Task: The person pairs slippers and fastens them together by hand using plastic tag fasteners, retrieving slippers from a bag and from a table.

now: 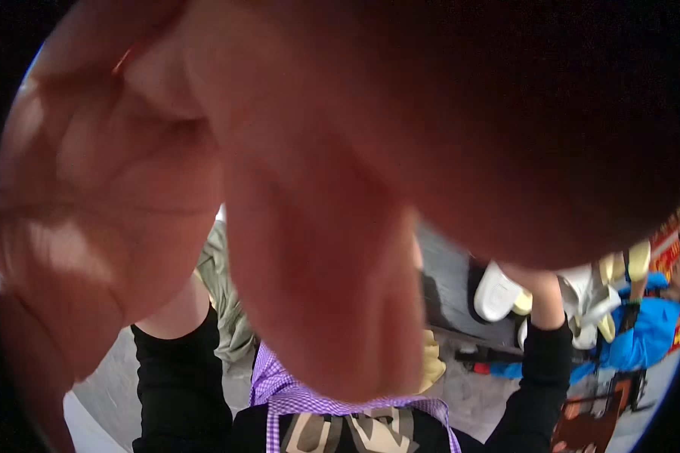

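Observation:
A bare hand [106,204], very close to the lens and blurred, covers most of the head view with its palm and fingers. It seems separate from my two sleeved arms, and whose it is I cannot tell. My left hand [181,317] shows only bare skin at the wrist above a black sleeve; its fingers are hidden behind the large palm. Only a strip of my right hand [542,288] shows below the dark blurred finger. Its fingers are hidden too, next to a white slipper-shaped thing [496,293]. What either hand holds cannot be seen.
More white and pale yellow slipper-like pieces [593,302] lie in a heap at the right, by a grey surface [453,283]. Beyond are blue clothing [650,332] and brown furniture [593,423]. Olive cloth [230,294] hangs at the left. I wear a purple checked apron [272,381].

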`<state>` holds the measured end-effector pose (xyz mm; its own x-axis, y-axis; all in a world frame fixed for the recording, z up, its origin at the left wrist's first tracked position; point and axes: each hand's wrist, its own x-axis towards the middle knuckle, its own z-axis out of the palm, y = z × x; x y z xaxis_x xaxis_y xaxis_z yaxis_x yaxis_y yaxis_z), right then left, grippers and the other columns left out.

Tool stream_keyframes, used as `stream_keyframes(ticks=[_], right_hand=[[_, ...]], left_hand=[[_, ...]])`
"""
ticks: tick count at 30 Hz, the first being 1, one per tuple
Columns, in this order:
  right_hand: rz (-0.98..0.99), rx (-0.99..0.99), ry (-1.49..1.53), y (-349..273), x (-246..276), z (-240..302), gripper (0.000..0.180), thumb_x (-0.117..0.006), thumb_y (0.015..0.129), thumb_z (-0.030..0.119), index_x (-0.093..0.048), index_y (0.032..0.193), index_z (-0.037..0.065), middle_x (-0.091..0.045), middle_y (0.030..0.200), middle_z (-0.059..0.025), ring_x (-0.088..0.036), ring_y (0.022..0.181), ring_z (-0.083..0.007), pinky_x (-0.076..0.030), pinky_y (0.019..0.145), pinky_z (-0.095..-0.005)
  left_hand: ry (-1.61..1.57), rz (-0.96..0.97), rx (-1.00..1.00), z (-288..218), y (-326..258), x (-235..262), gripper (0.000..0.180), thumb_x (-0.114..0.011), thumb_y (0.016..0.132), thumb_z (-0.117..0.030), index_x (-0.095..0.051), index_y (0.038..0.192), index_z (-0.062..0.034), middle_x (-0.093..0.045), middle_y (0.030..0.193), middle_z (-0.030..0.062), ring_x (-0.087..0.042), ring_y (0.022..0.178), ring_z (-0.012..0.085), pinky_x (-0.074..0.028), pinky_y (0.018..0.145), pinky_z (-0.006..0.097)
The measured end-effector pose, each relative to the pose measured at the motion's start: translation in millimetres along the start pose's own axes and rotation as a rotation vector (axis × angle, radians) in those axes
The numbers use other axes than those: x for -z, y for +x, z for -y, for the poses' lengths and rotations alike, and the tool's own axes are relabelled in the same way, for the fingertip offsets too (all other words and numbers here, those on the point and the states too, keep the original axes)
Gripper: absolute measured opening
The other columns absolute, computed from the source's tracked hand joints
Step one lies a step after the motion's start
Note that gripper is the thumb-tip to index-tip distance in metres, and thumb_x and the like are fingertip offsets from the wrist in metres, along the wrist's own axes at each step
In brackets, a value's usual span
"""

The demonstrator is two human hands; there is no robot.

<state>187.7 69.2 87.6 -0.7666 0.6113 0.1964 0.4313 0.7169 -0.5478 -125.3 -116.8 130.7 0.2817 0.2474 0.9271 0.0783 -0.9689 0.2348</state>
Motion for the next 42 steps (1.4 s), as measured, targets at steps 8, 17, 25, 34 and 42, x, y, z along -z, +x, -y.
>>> stream_keyframes(ticks=[8,17,25,34,42], right_hand=[[0.34,0.049,-0.129,46,-92,65,0.016,-0.058,0.078,0.001,-0.057,0.094,0.0,-0.059,0.085,-0.0115,-0.058,0.073,-0.0196,-0.045,0.066,-0.0273],[0.279,0.509,-0.285,159,-226,53,0.015,-0.055,0.079,0.0,-0.056,0.094,-0.001,-0.059,0.091,-0.014,-0.058,0.083,-0.0263,-0.045,0.074,-0.031],[0.258,0.137,-0.38,168,-253,37,0.014,-0.049,0.084,-0.001,-0.057,0.095,-0.003,-0.059,0.099,-0.0132,-0.055,0.095,-0.0229,-0.04,0.085,-0.0289],[0.167,-0.253,-0.452,171,-249,16,0.019,-0.041,0.086,0.002,-0.052,0.1,-0.004,-0.054,0.109,-0.016,-0.048,0.105,-0.026,-0.032,0.096,-0.0348],[0.328,-0.452,-0.688,188,-260,19,0.024,-0.043,0.084,0.014,-0.05,0.101,-0.001,-0.048,0.117,-0.0179,-0.041,0.114,-0.0301,-0.026,0.1,-0.0411]], left_hand=[[0.376,-0.142,0.734,-87,-160,109,0.056,-0.048,0.088,-0.032,-0.037,0.126,0.0069,-0.058,0.089,0.0176,-0.056,0.073,0.0175,-0.046,0.066,0.027],[0.833,-0.516,1.986,-108,-601,99,0.043,-0.053,0.079,-0.029,-0.056,0.109,0.001,-0.064,0.089,0.0171,-0.061,0.084,0.0258,-0.046,0.075,0.035],[-0.096,-1.747,1.999,-14,-737,26,0.024,-0.058,0.079,-0.027,-0.058,0.074,-0.0027,-0.055,0.062,0.0071,-0.052,0.06,0.0183,-0.043,0.052,0.032],[0.068,-2.079,1.998,87,-944,72,0.019,-0.066,0.074,-0.025,-0.052,0.07,-0.013,-0.043,0.059,-0.0008,-0.035,0.044,0.0123,-0.026,0.039,0.027],[0.318,-1.863,2.095,97,-1073,119,0.074,-0.067,0.075,-0.042,-0.041,0.125,0.0054,-0.048,0.123,0.0158,-0.046,0.111,0.0253,-0.034,0.094,0.035]])
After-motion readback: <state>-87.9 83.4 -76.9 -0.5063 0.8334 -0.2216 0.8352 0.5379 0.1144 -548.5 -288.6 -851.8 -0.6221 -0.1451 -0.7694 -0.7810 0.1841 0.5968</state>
